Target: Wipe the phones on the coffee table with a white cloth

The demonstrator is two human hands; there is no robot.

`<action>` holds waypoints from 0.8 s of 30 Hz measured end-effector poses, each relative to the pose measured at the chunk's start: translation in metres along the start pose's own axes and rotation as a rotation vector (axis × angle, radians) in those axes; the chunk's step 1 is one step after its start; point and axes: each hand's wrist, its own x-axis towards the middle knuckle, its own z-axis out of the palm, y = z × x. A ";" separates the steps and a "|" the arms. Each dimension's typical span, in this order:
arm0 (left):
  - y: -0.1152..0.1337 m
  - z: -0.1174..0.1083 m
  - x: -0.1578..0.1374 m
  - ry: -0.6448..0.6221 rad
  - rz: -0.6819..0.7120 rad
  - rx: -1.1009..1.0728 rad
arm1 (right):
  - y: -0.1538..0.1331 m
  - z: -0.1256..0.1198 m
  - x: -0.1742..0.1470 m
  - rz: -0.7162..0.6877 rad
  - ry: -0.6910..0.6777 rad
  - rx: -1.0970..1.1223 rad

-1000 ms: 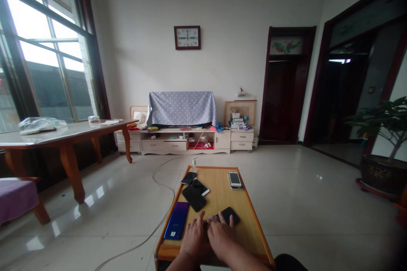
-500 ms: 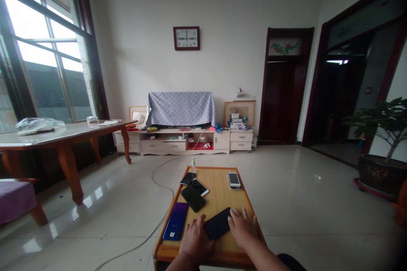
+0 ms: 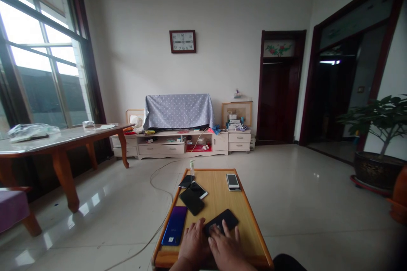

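Evidently the phone (image 3: 228, 216), lying flat and aslant near the middle of the table's (image 3: 216, 186) near end, is a light, stiff slab, slick enough to skate across the wood and probably fragile if dropped. I'd take it by its two long edges, or pin one end and lift the other.

From where I stand, the right hand (image 3: 224, 241) lies palm down with fingers spread over the phone's near side, not clasping it. The left hand (image 3: 192, 238) sits between it and the blue phone (image 3: 174, 226), fingertips at its left end; whether they grip, I can't tell, since the thumb is hidden. Both wrists are low, converging from the near edge.
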 end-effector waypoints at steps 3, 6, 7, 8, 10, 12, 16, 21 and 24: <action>0.002 -0.001 -0.001 0.020 0.009 -0.009 | 0.026 -0.011 0.008 0.146 0.051 -0.050; 0.004 -0.002 -0.003 0.032 0.014 -0.020 | 0.044 -0.020 0.013 0.269 0.082 -0.095; 0.004 -0.002 -0.003 0.033 0.013 -0.022 | 0.045 -0.020 0.014 0.287 0.087 -0.103; 0.004 -0.002 -0.003 0.032 0.012 -0.024 | 0.043 -0.019 0.013 0.293 0.086 -0.104; 0.004 -0.003 -0.003 0.028 0.011 -0.026 | 0.032 -0.014 0.010 0.258 0.064 -0.083; 0.003 -0.003 -0.003 0.022 0.012 -0.026 | 0.014 -0.007 0.002 0.166 0.026 -0.041; 0.002 -0.004 -0.003 0.002 0.014 -0.020 | -0.006 0.000 -0.013 0.024 -0.031 0.027; 0.004 -0.006 -0.004 0.008 0.019 -0.019 | 0.029 -0.012 -0.013 0.165 0.049 -0.052; 0.005 -0.005 -0.005 0.020 0.015 -0.025 | 0.055 -0.021 -0.009 0.278 0.105 -0.113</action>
